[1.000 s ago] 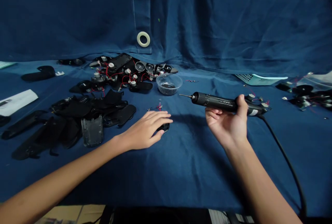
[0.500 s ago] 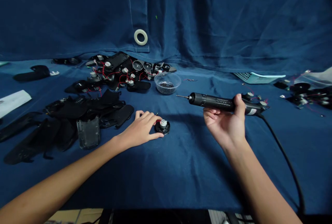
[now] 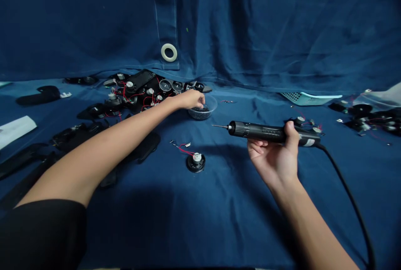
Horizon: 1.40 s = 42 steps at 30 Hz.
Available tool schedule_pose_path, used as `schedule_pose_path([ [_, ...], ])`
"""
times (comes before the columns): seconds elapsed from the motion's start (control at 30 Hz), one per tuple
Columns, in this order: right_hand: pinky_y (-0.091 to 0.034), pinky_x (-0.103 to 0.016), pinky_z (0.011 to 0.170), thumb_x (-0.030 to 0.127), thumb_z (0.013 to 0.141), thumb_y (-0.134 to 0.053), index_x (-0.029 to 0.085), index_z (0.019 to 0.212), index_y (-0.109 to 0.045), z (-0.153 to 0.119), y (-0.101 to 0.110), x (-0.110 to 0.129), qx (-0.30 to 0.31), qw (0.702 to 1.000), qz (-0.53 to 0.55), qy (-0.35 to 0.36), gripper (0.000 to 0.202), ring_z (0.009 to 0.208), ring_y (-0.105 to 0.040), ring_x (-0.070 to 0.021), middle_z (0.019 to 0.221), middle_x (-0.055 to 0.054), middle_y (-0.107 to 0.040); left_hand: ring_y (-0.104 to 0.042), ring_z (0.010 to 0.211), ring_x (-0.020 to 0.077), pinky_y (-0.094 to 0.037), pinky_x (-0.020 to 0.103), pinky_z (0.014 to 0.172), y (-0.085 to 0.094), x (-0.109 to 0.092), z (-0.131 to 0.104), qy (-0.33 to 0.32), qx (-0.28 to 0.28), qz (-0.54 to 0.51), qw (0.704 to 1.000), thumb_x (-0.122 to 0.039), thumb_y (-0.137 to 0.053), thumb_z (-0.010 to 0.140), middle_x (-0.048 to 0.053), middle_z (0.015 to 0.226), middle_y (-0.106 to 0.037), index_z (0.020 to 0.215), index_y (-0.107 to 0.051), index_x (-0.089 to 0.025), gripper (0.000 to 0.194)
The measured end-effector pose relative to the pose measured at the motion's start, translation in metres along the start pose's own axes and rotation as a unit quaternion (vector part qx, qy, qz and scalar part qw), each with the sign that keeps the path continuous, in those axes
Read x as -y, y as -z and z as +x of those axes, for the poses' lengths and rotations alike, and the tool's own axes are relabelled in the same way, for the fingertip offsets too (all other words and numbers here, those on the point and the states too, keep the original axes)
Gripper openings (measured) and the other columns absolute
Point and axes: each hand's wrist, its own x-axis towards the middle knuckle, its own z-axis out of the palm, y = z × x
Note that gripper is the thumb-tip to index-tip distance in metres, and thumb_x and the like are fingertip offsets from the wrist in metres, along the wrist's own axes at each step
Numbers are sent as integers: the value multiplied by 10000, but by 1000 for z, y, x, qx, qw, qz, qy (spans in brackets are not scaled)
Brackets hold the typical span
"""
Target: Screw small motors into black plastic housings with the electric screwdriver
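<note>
Near the middle of the frame, our left hand (image 3: 193,99) dips into a clear round plastic bowl (image 3: 213,108) of tiny dark pieces, its fingers curled and drawn close together; we cannot make out whether they have hold of a piece. At centre right, our right hand (image 3: 277,157) lies palm up, its fingers wrapped around a black cylindrical corded screwdriver (image 3: 260,131), thumb along the top, the slim metal bit pointing toward the left of the frame. Below the bowl and well apart from both hands, a round black plastic part with a white cylinder on top (image 3: 196,163) rests on the blue cloth-covered counter (image 3: 175,224), its red wires trailing to the upper left. We see a heap of black red-wired parts (image 3: 140,80) at upper left and a pale turquoise perforated plastic basket (image 3: 319,99) at upper right.
</note>
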Motion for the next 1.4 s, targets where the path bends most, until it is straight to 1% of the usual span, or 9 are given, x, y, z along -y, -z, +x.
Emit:
schedule_pose_path([
  [0.1,-345,-152,375,544,886,-497,152,667,-454,1,1,1,-3,1000,-5,-1,451,484,-407,-57,570,23,-412,-577,1098,252,-436,296,909,-12,8,33,12,94,26,995,-381,-740,682,103,1290,-605,1309,-561,-163,688],
  [0.17,-342,-150,376,537,887,-501,150,684,-459,2,1,1,-6,1000,-6,-6,439,485,-413,-58,572,27,-410,-580,1089,265,-448,299,893,-19,10,43,20,144,44,988,-433,-758,624,102,1319,-587,1329,-555,-187,774],
  [0.4,-350,-146,383,536,881,-521,168,693,-404,3,4,2,-6,1000,-6,-17,429,488,-427,-56,584,42,-381,-612,866,254,-446,321,763,-21,6,46,26,192,91,977,-384,-668,663,94,1032,-690,1145,-691,-175,527],
  [0.7,-363,-137,374,532,881,-528,170,693,-404,4,6,2,-7,1000,-14,-25,426,488,-430,-54,583,47,-355,-609,814,194,-424,264,713,-24,9,45,25,112,90,989,-306,-592,770,93,983,-712,1027,-724,-140,333],
  [0.97,-497,-164,434,445,822,-645,172,712,-431,21,16,-11,-183,973,-14,-140,364,524,-415,-54,631,47,-341,-623,979,209,-436,268,810,-27,5,28,11,-2,64,998,-396,-503,902,85,1117,-690,1127,-687,-178,363],
  [1.1,-574,-189,520,384,835,-654,174,751,-456,28,22,-20,-216,966,-23,-139,301,569,-433,-59,709,25,-409,-587,1060,229,-410,334,936,-24,-2,7,26,-102,59,993,-417,-412,958,102,1131,-666,1108,-670,-167,389],
  [1.23,-598,-197,571,317,853,-642,176,742,-457,27,23,-21,-214,970,-30,-107,258,568,-426,-54,729,25,-433,-554,1092,236,-395,370,969,-17,3,-44,67,-195,55,977,-366,-288,1000,124,1164,-625,1126,-611,-130,419],
  [1.3,-613,-217,605,287,871,-613,172,757,-460,26,21,-20,-227,968,-41,-100,223,568,-443,-54,729,26,-437,-594,984,235,-437,361,885,-16,6,-85,92,-185,54,977,-405,-347,979,105,1079,-650,1057,-629,-147,390],
  [1.4,-627,-252,673,230,896,-536,154,835,-477,23,17,-20,-235,964,-56,-109,113,700,-593,-98,809,-31,-516,-593,977,288,-441,403,847,-22,6,-150,166,-56,127,976,-571,-441,905,109,1068,-653,1079,-636,-176,474],
])
